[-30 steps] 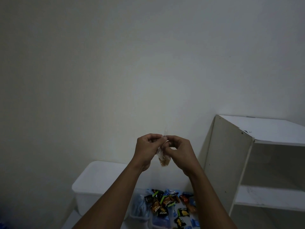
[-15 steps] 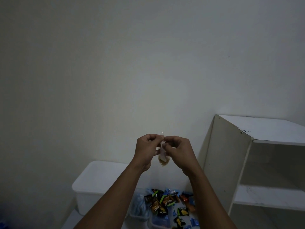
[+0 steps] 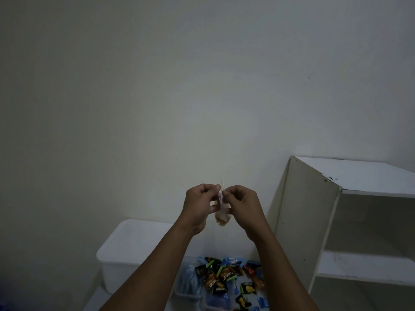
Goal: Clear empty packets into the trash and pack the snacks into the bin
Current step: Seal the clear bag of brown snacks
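Observation:
A small clear packet (image 3: 222, 215) with a pale brown snack in its lower end hangs in front of the wall. My left hand (image 3: 201, 204) and my right hand (image 3: 241, 205) both pinch its top edge, fingertips close together. Far below, several dark, green and blue snack packets (image 3: 226, 279) lie in a pile, partly inside clear plastic tubs (image 3: 187, 288). A white lidded bin (image 3: 132, 248) stands to their left, partly hidden by my left forearm.
A white shelf unit (image 3: 318, 221) with open compartments stands at the right, close to my right forearm. A plain wall fills the upper view. The scene is dim.
The two hands stay raised with the packet pinched between them; the fingertips have shifted slightly at its top edge, and the packet hangs a little lower.

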### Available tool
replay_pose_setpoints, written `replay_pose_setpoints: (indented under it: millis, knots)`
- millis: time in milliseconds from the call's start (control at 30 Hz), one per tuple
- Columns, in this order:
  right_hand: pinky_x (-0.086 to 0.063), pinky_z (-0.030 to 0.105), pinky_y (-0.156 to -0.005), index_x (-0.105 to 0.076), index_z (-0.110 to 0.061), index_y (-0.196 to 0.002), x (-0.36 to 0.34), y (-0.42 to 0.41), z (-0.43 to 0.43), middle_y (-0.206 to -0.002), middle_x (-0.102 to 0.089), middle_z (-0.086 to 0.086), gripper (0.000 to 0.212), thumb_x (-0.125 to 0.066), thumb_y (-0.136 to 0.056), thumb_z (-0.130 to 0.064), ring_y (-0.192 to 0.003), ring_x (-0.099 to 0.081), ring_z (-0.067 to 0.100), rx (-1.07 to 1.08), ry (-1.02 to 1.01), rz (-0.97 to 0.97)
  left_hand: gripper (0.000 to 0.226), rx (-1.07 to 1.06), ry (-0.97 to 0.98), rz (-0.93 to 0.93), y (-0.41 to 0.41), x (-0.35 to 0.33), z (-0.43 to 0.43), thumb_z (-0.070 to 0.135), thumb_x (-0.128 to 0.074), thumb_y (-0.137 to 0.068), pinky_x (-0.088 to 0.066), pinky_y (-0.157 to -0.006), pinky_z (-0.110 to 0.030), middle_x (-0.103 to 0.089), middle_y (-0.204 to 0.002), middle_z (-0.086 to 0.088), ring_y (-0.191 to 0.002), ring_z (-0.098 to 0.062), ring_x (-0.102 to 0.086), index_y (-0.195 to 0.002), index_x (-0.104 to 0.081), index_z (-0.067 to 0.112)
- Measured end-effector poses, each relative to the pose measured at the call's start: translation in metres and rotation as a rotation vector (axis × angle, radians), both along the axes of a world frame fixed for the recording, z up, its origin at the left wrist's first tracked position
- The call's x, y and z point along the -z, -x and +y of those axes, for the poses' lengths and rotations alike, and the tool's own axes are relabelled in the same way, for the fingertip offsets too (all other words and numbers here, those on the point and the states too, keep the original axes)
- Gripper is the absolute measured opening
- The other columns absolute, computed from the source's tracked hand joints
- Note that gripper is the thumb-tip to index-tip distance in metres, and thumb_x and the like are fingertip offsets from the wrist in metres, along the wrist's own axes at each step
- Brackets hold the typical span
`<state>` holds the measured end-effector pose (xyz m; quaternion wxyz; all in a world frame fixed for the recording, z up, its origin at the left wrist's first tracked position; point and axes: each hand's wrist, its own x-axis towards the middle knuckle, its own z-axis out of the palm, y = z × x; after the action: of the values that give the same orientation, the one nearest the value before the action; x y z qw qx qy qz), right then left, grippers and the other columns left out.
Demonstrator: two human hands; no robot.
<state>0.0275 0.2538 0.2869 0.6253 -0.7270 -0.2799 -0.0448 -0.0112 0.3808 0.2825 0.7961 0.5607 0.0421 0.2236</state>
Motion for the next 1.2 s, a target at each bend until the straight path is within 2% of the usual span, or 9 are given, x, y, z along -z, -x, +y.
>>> replay_pose_setpoints:
  millis: [67, 200, 300, 433, 533, 600, 767, 1000, 1200]
  knots:
    - [-0.06, 0.043, -0.085, -0.073, -0.021, -0.098, 0.002, 0.002, -0.003, -0.094, -0.073, -0.004, 0.01, -0.067, -0.092, -0.026, -0.093, -0.069, 0.014, -0.084, 0.023, -0.028, 0.013, -0.024, 0.035, -0.009, -0.001, 0.0, 0.0, 0.01, -0.063, -0.095, -0.06, -0.073, -0.043, -0.072, -0.086, -0.014, -0.083, -0.023, -0.07, -0.09, -0.07, 0.001]
    - [-0.058, 0.023, -0.085, -0.06, -0.022, -0.131, 0.018, -0.001, -0.002, -0.123, -0.062, -0.012, 0.058, -0.083, -0.078, -0.027, -0.108, -0.061, 0.002, -0.137, 0.164, -0.181, 0.018, -0.061, 0.117, -0.015, -0.003, -0.001, 0.003, 0.008, -0.055, -0.098, -0.058, -0.08, -0.051, -0.069, -0.086, -0.01, -0.089, -0.025, -0.067, -0.095, -0.072, 0.005]
    - [-0.056, 0.019, -0.079, -0.065, -0.022, -0.128, 0.023, -0.003, 0.004, -0.121, -0.067, -0.009, 0.039, -0.07, -0.09, -0.015, -0.103, -0.064, 0.002, -0.019, 0.081, -0.202, 0.023, -0.025, 0.111, -0.036, -0.001, 0.003, 0.0, 0.005, -0.046, -0.1, -0.058, -0.083, -0.047, -0.068, -0.1, -0.011, -0.099, -0.027, -0.066, -0.108, -0.068, 0.005]
    - [-0.059, 0.035, -0.078, -0.071, -0.023, -0.116, 0.03, -0.006, 0.003, -0.106, -0.075, -0.007, 0.025, -0.054, -0.101, -0.013, -0.094, -0.069, 0.012, 0.068, -0.13, 0.032, 0.027, -0.06, -0.075, -0.031, 0.001, 0.021, 0.001, 0.001, -0.053, -0.097, -0.057, -0.093, -0.043, -0.065, -0.116, -0.011, -0.111, -0.026, -0.064, -0.121, -0.061, 0.011]
    - [-0.06, 0.044, -0.073, -0.07, -0.015, -0.113, 0.035, -0.007, -0.005, -0.103, -0.075, 0.001, 0.023, -0.05, -0.103, -0.01, -0.088, -0.065, 0.02, 0.053, -0.285, 0.287, 0.021, -0.2, -0.379, 0.017, 0.001, 0.048, 0.004, 0.01, -0.065, -0.091, -0.054, -0.085, -0.025, -0.064, -0.117, 0.002, -0.112, -0.018, -0.059, -0.109, -0.063, 0.021]
    - [-0.061, 0.049, -0.073, -0.069, -0.01, -0.113, 0.041, -0.012, -0.012, -0.106, -0.074, 0.006, 0.022, -0.049, -0.102, -0.007, -0.086, -0.063, 0.022, 0.036, -0.336, 0.42, 0.018, -0.174, -0.479, 0.096, 0.003, 0.066, 0.007, 0.017, -0.07, -0.087, -0.051, -0.086, -0.028, -0.06, -0.121, 0.008, -0.114, -0.014, -0.056, -0.101, -0.066, 0.028]
    - [-0.059, 0.037, -0.065, -0.069, -0.011, -0.115, 0.081, -0.025, -0.026, -0.109, -0.074, 0.009, 0.02, -0.056, -0.1, -0.009, -0.09, -0.066, 0.027, 0.077, -0.341, 0.641, 0.027, 0.114, -0.296, 0.232, 0.013, 0.107, 0.006, 0.01, -0.071, -0.088, -0.058, -0.07, -0.027, -0.067, -0.119, 0.006, -0.099, -0.016, -0.07, -0.111, -0.071, 0.024]
    - [-0.06, 0.051, -0.075, -0.056, -0.025, -0.13, 0.201, -0.005, -0.05, -0.119, -0.069, 0.009, 0.043, -0.072, -0.09, -0.022, -0.104, -0.07, 0.031, 0.037, -0.062, 0.842, 0.056, 0.12, -0.217, 0.431, 0.021, 0.206, -0.012, 0.008, -0.084, -0.072, -0.057, -0.093, -0.044, -0.066, -0.127, -0.001, -0.108, -0.021, -0.068, -0.123, -0.067, 0.025]
    - [-0.062, 0.041, -0.068, -0.06, -0.014, -0.121, 0.287, 0.036, -0.081, -0.104, -0.071, 0.016, 0.038, -0.062, -0.088, 0.004, -0.09, -0.072, 0.031, 0.165, 0.13, 0.959, 0.067, 0.216, -0.199, 0.687, 0.053, 0.29, -0.045, 0.011, -0.079, -0.082, -0.058, -0.07, -0.022, -0.054, -0.137, 0.0, -0.097, -0.009, -0.067, -0.142, -0.05, 0.02]
